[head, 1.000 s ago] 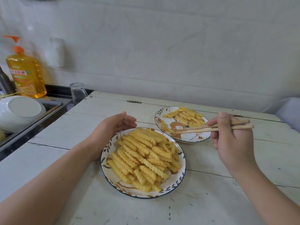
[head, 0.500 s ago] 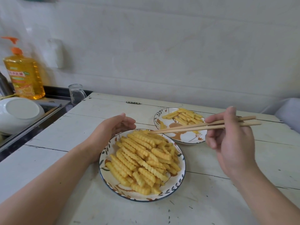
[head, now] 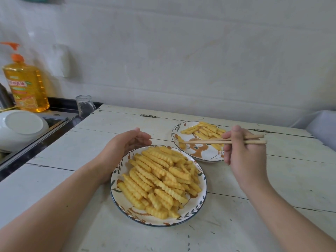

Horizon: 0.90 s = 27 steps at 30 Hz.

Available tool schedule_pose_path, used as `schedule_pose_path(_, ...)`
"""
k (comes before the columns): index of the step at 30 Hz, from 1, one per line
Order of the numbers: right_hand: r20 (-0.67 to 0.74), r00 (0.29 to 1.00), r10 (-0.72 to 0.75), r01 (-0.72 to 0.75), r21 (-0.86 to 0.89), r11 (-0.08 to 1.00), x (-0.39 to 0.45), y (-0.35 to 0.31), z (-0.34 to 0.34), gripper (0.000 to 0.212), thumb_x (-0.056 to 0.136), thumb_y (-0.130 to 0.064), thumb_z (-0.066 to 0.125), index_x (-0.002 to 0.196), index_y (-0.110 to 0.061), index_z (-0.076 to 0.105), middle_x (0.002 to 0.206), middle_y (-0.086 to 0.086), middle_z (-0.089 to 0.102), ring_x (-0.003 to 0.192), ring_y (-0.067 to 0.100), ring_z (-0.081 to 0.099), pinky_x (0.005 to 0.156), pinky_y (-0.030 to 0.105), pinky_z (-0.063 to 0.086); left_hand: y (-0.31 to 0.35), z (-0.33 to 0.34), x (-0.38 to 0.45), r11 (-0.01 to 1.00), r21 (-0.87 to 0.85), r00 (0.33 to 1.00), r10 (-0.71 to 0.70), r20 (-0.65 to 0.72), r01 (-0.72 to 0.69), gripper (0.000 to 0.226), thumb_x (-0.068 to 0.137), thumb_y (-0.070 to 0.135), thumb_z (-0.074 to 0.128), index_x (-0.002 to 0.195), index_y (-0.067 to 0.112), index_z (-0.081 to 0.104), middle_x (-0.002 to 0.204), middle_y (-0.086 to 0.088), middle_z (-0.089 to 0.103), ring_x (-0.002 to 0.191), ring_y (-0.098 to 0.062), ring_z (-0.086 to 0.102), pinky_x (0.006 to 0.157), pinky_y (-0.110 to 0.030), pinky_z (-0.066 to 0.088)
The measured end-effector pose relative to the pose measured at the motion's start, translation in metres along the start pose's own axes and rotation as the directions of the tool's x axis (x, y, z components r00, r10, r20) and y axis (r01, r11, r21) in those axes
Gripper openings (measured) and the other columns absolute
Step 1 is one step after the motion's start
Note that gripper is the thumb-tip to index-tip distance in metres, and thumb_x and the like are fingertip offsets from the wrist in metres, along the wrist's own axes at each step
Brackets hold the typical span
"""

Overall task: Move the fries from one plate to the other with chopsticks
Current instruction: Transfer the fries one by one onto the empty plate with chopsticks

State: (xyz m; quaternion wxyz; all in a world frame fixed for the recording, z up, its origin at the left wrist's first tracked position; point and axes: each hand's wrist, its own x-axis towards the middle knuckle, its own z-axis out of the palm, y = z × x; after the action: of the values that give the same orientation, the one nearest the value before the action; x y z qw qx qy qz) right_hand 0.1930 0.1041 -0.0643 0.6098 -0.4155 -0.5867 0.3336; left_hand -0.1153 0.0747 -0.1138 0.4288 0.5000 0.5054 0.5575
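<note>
Head view: near plate (head: 116,180) is being steadied by the relaxed, uncurled left hand (head: 125,144).
Beyond near plate: chopsticks (head: 205,141), being pinched by right hand (head: 241,151), are being lowered with a fry (head: 181,141) onto far plate (head: 207,157).

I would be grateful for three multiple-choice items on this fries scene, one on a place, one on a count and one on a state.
1. Where are the tips of the chopsticks?
A. Over the far plate
B. Over the near plate
C. Over the sink

2. How many patterned plates of fries stand on the table?
A. One
B. Two
C. Three

3. What is the left hand doing?
A. Holding a glass
B. Gripping chopsticks
C. Resting by the near plate's rim, fingers loosely curled, holding nothing

Answers: 1 A, the tips sit at a fry on the far plate's left side; 2 B, a full near plate and a sparser far one; 3 C, only the right hand holds the chopsticks.
</note>
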Motion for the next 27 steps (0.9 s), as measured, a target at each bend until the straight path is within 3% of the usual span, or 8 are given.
schedule_pose_path(4,0.026,0.998,-0.056,0.058,-0.067,0.996,-0.002,-0.001,-0.001,0.04,0.105,-0.038,0.048,0.074,-0.023,0.068,0.054,-0.002,0.055,0.044,0.014,0.048,0.044,0.024,0.039,0.0,-0.001,0.001,1.0,0.002,1.0,-0.011,0.003,0.011,0.045,0.096,0.049,0.05,0.099,0.022,0.086,0.111,-0.01,0.081,0.114,-0.025,0.075,0.114,-0.043,0.045)
schedule_pose_path(11,-0.073,0.997,-0.023,0.023,-0.001,1.0,0.014,-0.007,-0.022,0.043,0.106,-0.033,0.048,0.078,-0.009,0.07,0.054,0.004,0.051,0.045,0.012,0.044,0.041,0.023,0.034,-0.002,-0.003,0.004,1.0,-0.007,1.0,-0.017,0.014,0.017,0.045,0.093,0.05,0.049,0.098,0.025,0.087,0.111,-0.01,0.081,0.115,-0.025,0.074,0.116,-0.045,0.044)
schedule_pose_path(16,0.029,0.998,-0.049,0.049,-0.006,0.999,0.012,-0.001,-0.017,0.041,0.105,-0.032,0.047,0.085,-0.005,0.07,0.059,0.005,0.053,0.046,0.01,0.046,0.042,0.02,0.037,0.001,-0.002,0.002,1.0,0.008,1.0,-0.015,0.005,0.015,0.044,0.093,0.052,0.053,0.099,0.025,0.087,0.111,-0.01,0.081,0.115,-0.024,0.074,0.114,-0.043,0.045)
schedule_pose_path(19,0.066,0.996,-0.058,0.061,-0.053,0.997,0.011,0.004,-0.009,0.041,0.106,-0.033,0.045,0.081,-0.01,0.069,0.061,0.007,0.054,0.048,0.011,0.047,0.045,0.019,0.038,0.007,0.005,-0.009,0.999,0.039,1.0,-0.01,-0.023,0.011,0.044,0.107,0.043,0.049,0.109,0.014,0.082,0.112,-0.009,0.081,0.113,-0.022,0.075,0.104,-0.032,0.048)
schedule_pose_path(23,-0.027,0.999,-0.041,0.043,0.04,0.998,0.012,-0.002,-0.009,0.051,0.108,-0.035,0.039,0.076,-0.007,0.065,0.055,0.003,0.053,0.043,0.013,0.045,0.041,0.021,0.036,0.012,0.008,-0.013,0.999,0.036,0.999,-0.008,-0.033,0.01,0.045,0.104,0.045,0.049,0.112,0.012,0.079,0.113,-0.009,0.081,0.114,-0.023,0.074,0.109,-0.036,0.047)
schedule_pose_path(27,-0.143,0.989,0.047,-0.007,0.272,0.962,0.016,-0.023,-0.018,0.064,0.107,-0.044,0.039,0.056,-0.018,0.067,0.052,0.002,0.054,0.038,0.019,0.039,0.042,0.023,0.029,0.013,0.009,-0.014,0.999,0.043,0.998,-0.025,-0.054,0.028,0.045,0.111,0.038,0.043,0.114,0.01,0.078,0.113,-0.008,0.081,0.113,-0.02,0.075,0.107,-0.033,0.047)
